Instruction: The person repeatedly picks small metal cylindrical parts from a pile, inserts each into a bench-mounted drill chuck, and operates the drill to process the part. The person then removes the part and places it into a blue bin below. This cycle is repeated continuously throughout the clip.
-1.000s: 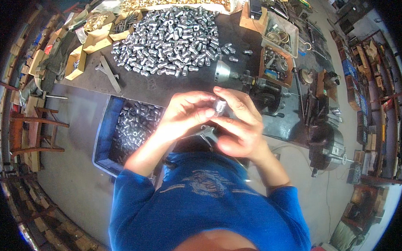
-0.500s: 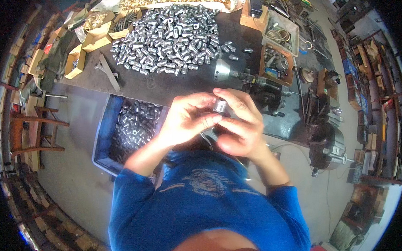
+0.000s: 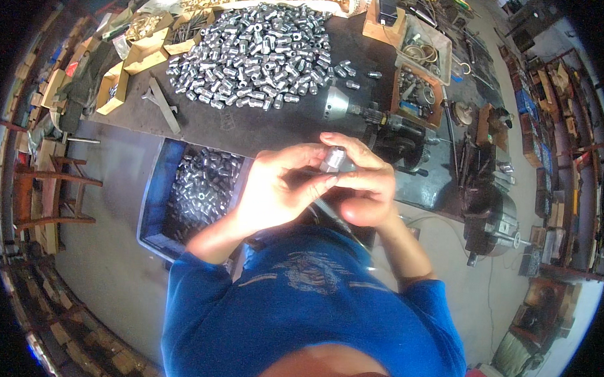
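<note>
A small silver metal fitting [image 3: 333, 159] sits between my two hands, just in front of the bench edge. My left hand [image 3: 280, 184] is closed, its thumb and fingertips meeting the fitting from the left. My right hand [image 3: 368, 184] grips it from the other side, index finger across the top and thumb near the lower end. Under the hands a slim shiny bar [image 3: 337, 219] slants down toward my shirt; what it belongs to is hidden. Beyond the hands, a big heap of similar fittings [image 3: 253, 57] covers the dark bench [image 3: 251, 130].
Below the bench at left stands a blue bin [image 3: 153, 196] holding more fittings. A machine with a silver cone-shaped head [image 3: 335, 104] is mounted to the right. Small cardboard boxes [image 3: 147, 53], a flat metal bar [image 3: 164, 107] and parts trays [image 3: 423, 53] lie around the heap.
The fitting has turned in my fingers and more of its side shows. My right fingers have shifted slightly around it, and more of the slanted bar beneath is visible.
</note>
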`<state>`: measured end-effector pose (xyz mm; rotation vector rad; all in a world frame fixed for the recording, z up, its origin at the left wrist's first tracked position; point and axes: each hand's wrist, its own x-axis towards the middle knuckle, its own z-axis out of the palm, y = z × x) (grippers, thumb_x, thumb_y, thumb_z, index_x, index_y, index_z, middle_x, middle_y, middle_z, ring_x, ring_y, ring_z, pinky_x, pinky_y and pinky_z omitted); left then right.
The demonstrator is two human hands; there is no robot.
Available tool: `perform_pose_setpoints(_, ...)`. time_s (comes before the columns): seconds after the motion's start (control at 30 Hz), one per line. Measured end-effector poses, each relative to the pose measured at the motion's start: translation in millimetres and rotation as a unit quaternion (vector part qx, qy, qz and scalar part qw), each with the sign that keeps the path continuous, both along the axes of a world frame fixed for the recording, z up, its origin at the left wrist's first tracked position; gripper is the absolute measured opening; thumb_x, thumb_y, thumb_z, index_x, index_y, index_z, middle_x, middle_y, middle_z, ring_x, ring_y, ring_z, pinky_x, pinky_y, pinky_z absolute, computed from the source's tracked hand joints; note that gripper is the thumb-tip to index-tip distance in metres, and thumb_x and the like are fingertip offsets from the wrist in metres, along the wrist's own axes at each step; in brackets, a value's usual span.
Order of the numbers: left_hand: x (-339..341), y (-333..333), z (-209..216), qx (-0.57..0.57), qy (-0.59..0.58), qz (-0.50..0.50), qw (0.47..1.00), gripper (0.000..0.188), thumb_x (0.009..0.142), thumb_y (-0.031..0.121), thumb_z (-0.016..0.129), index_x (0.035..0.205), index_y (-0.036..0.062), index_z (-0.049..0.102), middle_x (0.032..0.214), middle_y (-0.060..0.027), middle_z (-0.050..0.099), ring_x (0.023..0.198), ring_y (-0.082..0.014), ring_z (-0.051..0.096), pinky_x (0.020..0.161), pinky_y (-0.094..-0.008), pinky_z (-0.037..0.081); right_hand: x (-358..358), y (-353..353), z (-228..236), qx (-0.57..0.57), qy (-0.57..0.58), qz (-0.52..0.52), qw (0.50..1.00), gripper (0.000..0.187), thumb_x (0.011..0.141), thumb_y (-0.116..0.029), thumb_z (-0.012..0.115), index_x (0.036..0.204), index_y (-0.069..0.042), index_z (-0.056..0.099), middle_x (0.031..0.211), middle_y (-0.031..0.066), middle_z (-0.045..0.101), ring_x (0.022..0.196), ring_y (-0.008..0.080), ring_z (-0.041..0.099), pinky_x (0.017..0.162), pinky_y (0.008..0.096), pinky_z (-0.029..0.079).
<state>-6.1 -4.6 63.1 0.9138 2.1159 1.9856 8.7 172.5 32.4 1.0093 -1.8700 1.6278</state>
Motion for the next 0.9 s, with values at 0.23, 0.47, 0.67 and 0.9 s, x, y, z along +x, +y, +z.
perform_pose_setpoints(0.23, -13.3, -2.5, -20.4, 0.222, -0.296, -0.180, 0.911, 0.028, 0.082, 0.005, 0.058, 0.108, -0.0056, 0.055, 0.102, -0.0121, 0.060, 0.092, -0.0178, 0.058, 0.082, -0.0283, 0.046, 4.0, 0.2, 17.9, 0.111, 0.062, -0.082, 0.988, 0.040, 0.067, -0.035, 0.059, 0.092, -0.004, 0.068, 0.121, 0.0245, 0.049, 0.103, 0.0371, 0.053, 0.085, 0.0422, 0.042)
perform_pose_setpoints(0.47, -18.1, 1.0, -25.3, 0.197, -0.278, -0.165, 0.925, 0.030, 0.085, 0.010, 0.056, 0.110, -0.0065, 0.053, 0.103, -0.0149, 0.060, 0.094, -0.0222, 0.058, 0.085, -0.0326, 0.046, 11.0, -4.2, 31.4, 0.178, 0.079, -0.172, 0.966, 0.042, 0.049, -0.019, 0.061, 0.087, -0.001, 0.062, 0.120, 0.0231, 0.049, 0.097, 0.0367, 0.053, 0.081, 0.0436, 0.043)
perform_pose_setpoints(0.67, -14.2, 6.0, -23.1, 0.210, -0.240, -0.135, 0.938, 0.022, 0.084, 0.003, 0.057, 0.105, -0.0049, 0.056, 0.096, -0.0092, 0.062, 0.089, -0.0135, 0.057, 0.078, -0.0255, 0.047, 8.1, -3.3, 30.5, 0.212, 0.090, -0.171, 0.958, 0.040, 0.046, -0.019, 0.062, 0.082, 0.000, 0.060, 0.119, 0.0226, 0.049, 0.097, 0.0362, 0.053, 0.080, 0.0447, 0.042)
perform_pose_setpoints(0.9, -19.0, 3.2, -26.4, 0.216, -0.285, -0.182, 0.916, 0.028, 0.085, 0.008, 0.055, 0.109, -0.0058, 0.054, 0.100, -0.0135, 0.060, 0.095, -0.0209, 0.058, 0.086, -0.0300, 0.045, 7.8, -3.9, 29.6, 0.192, 0.069, -0.153, 0.967, 0.041, 0.048, -0.018, 0.061, 0.085, -0.001, 0.064, 0.119, 0.0216, 0.050, 0.098, 0.0361, 0.052, 0.080, 0.0429, 0.044)
